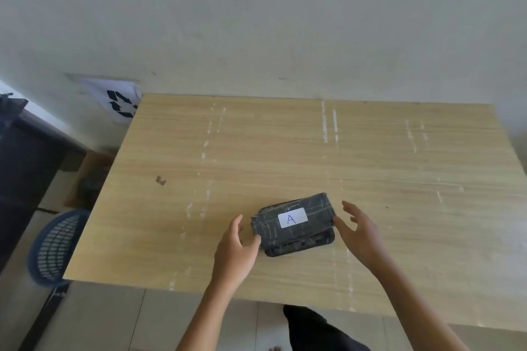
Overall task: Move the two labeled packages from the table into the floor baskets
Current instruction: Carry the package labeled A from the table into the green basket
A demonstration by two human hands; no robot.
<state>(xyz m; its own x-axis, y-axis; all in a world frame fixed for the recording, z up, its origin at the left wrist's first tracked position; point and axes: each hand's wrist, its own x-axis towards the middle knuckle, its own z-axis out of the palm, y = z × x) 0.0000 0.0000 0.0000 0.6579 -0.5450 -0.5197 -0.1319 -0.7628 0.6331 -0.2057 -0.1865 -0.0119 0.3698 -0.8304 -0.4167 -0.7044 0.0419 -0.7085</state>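
On the wooden worktop [285, 151], your spread-fingered left hand [236, 245] and right hand [359, 231] flank a black, tape-wrapped package [293, 222] with a white "A" label [292, 218]; the left thumb touches it, neither hand grips.

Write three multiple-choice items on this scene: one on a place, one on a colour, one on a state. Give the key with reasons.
1. Where is the basket?
A. on the table
B. on the floor, left of the table
C. on a chair

2. What colour is the letter on the label?
A. red
B. green
C. blue

3. How are the hands?
A. open beside the package
C. clenched in fists
B. flat on the wall

Key: 1 B, it shows below the table's left edge. 2 C, the A is blue. 3 A, left hand and right hand flank it, fingers spread.
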